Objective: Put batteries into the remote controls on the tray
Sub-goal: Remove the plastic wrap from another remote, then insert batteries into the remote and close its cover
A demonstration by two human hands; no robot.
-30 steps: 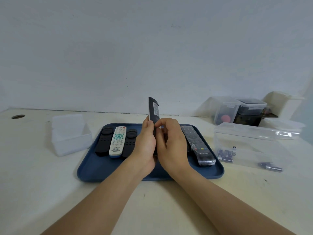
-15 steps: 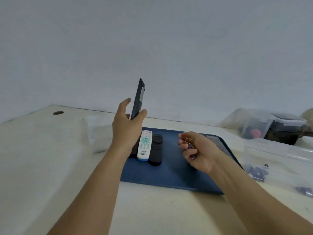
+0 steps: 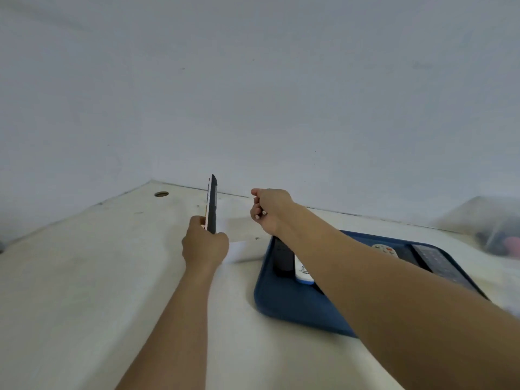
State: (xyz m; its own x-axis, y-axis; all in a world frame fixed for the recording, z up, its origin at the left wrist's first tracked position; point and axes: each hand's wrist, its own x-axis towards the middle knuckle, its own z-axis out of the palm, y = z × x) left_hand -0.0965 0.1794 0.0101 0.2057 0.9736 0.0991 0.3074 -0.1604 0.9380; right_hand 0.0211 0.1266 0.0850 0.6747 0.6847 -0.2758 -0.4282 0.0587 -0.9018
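Note:
My left hand (image 3: 204, 247) grips the lower end of a slim black remote (image 3: 212, 204) and holds it upright above the table, left of the blue tray (image 3: 281, 308). My right hand (image 3: 268, 211) is curled, held in the air to the right of that remote, over a blurred clear box (image 3: 239, 235). Its fingers seem to pinch something small that I cannot make out. On the tray lie a black remote (image 3: 282, 257), a white remote (image 3: 304, 274) and a long black remote (image 3: 439, 263). My right forearm hides the tray's middle.
Blurred clear containers (image 3: 495, 229) stand at the far right by the wall. A round cable hole (image 3: 161, 194) sits near the table's back left corner. The pale tabletop stretches left of and in front of the tray.
My view has swung left. The left hand carried the upright remote off the tray to the left. The right hand let go of the remote and moved left over the clear box.

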